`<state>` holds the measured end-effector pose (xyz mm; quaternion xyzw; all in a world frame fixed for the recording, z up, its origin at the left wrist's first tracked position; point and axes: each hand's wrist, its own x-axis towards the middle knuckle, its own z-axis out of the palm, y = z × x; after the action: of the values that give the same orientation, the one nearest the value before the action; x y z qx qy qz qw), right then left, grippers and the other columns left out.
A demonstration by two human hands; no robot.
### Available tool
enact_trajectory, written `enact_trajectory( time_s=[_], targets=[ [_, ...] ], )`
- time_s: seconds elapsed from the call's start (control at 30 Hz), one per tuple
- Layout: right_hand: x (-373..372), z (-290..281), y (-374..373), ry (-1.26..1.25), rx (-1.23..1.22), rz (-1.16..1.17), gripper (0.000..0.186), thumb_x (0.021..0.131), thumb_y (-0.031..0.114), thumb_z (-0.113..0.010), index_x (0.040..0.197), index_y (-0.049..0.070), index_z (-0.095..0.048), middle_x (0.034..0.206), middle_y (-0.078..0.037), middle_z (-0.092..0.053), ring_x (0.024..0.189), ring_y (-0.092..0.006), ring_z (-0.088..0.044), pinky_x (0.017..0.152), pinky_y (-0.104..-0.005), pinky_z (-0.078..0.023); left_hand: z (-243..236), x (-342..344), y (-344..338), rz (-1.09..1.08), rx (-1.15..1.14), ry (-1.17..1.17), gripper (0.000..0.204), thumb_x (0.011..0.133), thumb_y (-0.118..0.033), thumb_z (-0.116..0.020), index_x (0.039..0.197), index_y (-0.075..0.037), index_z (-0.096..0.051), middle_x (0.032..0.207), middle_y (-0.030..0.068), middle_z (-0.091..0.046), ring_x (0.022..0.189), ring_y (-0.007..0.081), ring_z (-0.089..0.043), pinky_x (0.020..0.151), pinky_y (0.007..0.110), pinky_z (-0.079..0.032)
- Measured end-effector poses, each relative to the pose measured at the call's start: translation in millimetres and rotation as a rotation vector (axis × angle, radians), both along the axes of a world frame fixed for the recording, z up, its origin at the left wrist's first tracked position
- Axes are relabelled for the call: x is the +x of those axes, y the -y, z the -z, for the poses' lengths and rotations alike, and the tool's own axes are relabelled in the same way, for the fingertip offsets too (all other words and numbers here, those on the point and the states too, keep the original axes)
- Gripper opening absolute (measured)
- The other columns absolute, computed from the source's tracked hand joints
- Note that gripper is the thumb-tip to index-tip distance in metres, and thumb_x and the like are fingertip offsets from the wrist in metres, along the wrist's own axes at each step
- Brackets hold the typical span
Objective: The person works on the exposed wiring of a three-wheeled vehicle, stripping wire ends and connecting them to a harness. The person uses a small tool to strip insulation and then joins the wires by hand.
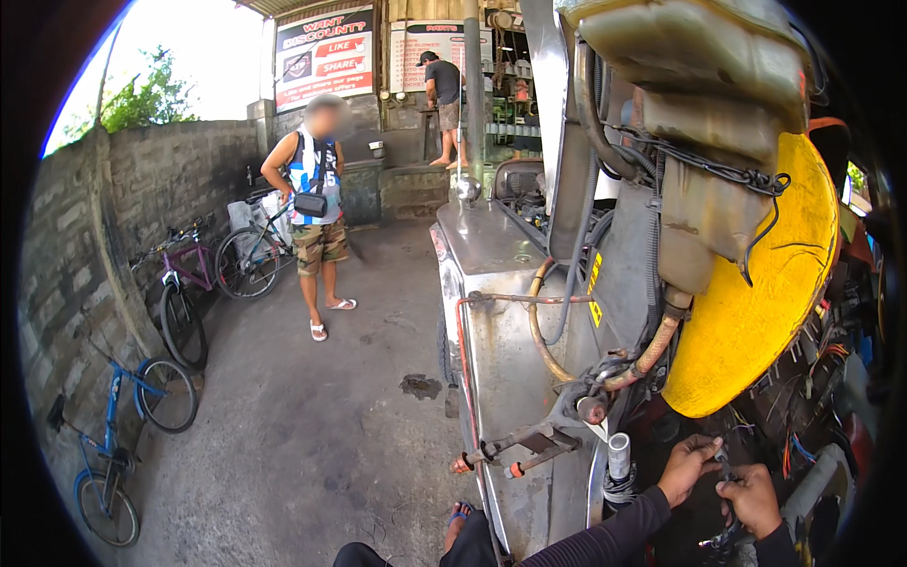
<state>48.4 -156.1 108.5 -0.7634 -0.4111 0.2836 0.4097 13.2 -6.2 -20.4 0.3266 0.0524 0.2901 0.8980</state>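
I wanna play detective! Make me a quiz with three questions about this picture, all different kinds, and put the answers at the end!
1. True or false: the left hand and right hand are close together, at a small dark part.
2. Which colour is the big curved panel above them in the picture? a) blue b) yellow c) white
3. Fill in the blank: the blue bike is on the ____ side of the picture.

Key: 1. True. 2. b, yellow. 3. left.
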Motion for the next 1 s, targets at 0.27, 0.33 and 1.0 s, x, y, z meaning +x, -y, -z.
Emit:
enact_trajectory(
  time_s=[0.27, 0.33, 1.0],
  targets=[
    [-4.9, -5.7, -0.5, -0.015, -0.012, 0.009, 0.014, 0.088, -0.003, -0.065, 0.097, -0.013, -0.065, 0.059, -0.008, -0.06, 0.043, -0.0148, -0.057, 0.036, -0.031, -0.045, -0.5, -1.3, -0.6, -0.003, -0.011, 0.015, 0.019, 0.101, -0.019, -0.065, 0.109, -0.001, -0.063, 0.107, 0.0058, -0.066, 0.097, 0.0152, -0.063, 0.086, 0.031, -0.055],
    [-2.6, -5.5, 1.6, -0.01, -0.01, 0.014, 0.014, 0.088, -0.003, -0.064, 0.097, -0.014, -0.064, 0.059, -0.008, -0.06, 0.043, -0.0149, -0.057, 0.036, -0.0309, -0.045, -3.0, -3.1, 0.7, 0.002, -0.019, 0.012, 0.019, 0.101, -0.019, -0.066, 0.108, -0.002, -0.063, 0.106, 0.0053, -0.065, 0.097, 0.0149, -0.063, 0.086, 0.031, -0.055],
    [1.3, -4.2, 1.2, 0.01, -0.017, 0.014, 0.016, 0.088, -0.003, -0.064, 0.097, -0.015, -0.063, 0.058, -0.008, -0.059, 0.043, -0.0151, -0.056, 0.036, -0.0312, -0.044, -6.6, -5.6, 1.7, 0.018, -0.031, 0.022, 0.019, 0.101, -0.02, -0.066, 0.106, -0.003, -0.064, 0.103, 0.0032, -0.064, 0.096, 0.014, -0.062, 0.086, 0.032, -0.055]
  ],
)
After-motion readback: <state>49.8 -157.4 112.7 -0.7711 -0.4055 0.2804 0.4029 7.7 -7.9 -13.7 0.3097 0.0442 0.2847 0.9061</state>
